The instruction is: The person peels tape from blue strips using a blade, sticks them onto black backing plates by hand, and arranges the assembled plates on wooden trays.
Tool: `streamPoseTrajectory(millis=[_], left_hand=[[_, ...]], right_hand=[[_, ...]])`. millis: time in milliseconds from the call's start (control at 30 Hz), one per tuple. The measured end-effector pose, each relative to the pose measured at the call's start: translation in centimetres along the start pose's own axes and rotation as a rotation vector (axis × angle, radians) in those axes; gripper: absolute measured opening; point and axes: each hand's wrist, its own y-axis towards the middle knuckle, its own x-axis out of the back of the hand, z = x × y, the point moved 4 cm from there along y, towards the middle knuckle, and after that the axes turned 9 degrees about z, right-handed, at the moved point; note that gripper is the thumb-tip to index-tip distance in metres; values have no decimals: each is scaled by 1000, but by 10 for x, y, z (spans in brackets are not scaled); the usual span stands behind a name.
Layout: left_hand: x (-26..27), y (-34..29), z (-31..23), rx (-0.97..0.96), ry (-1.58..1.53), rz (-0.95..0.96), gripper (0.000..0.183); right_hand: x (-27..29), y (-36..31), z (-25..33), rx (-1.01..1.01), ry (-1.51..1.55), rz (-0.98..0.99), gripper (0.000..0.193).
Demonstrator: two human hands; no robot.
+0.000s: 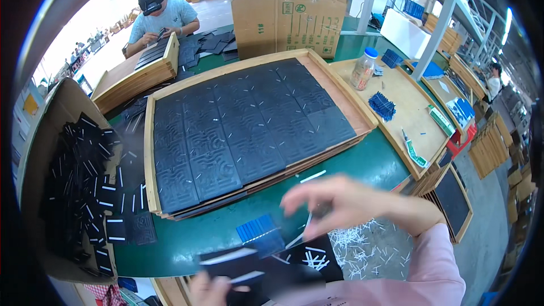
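Sheet, black with white strips, gripped by left hand near table's front edge.
Right hand blurred above table, fingers parted, can't tell if holding anything.

Our right hand, motion-blurred, hangs over the near edge of the worktop, its curved fingers parted; the bare forearm leads back to our pink sleeve. Our left hand, also blurred, grips low beside that edge.
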Motion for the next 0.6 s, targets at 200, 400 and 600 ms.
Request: streamPoseTrajectory(millis=[200,400,600], left_hand=[[-16,-9,26,-395,20,374,110],[-19,-8,36,-367,165,586,108],[-11,-15,37,-411,37,592,98]], right_hand=[[-65,7,-12,-256,501,190,18],[-88,4,-18,-152,263,-12,15],[-96,10,-1,88,-467,-102,19]])
